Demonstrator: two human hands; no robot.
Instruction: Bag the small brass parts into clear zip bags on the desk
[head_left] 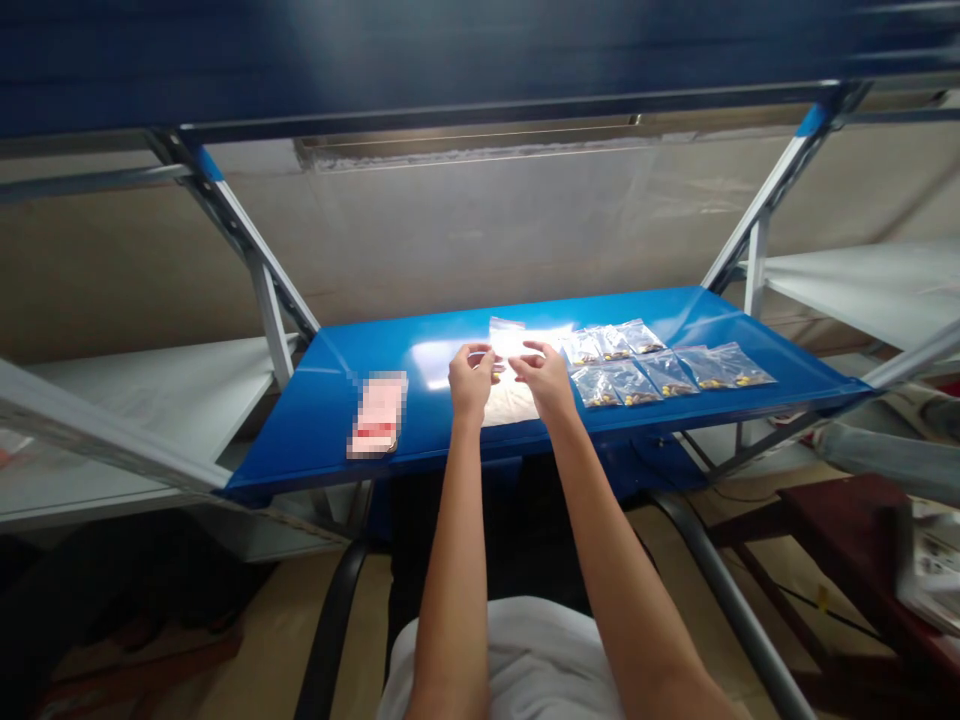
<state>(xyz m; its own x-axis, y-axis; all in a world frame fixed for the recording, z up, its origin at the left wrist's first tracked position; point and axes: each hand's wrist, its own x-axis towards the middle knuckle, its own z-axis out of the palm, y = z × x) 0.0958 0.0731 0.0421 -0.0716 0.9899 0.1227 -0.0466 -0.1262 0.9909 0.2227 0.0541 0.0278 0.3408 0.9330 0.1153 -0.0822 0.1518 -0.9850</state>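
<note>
My left hand and my right hand are close together over the middle of the table, fingers curled in. Between their fingertips is a small clear zip-lock bag, its top edge pointing away from me. Both hands appear to pinch its sides. Small yellow bits show by the fingertips, too small to name. Beneath my hands lies a pale beige sheet, partly covered by them. To the right, two rows of clear zip-lock bags lie flat with small yellow and brown pieces inside.
The blue table has a blurred-out pink and white object at its left. A blue panel hangs overhead, with slanted metal posts on both sides. White shelves flank the table. A dark red stool stands lower right.
</note>
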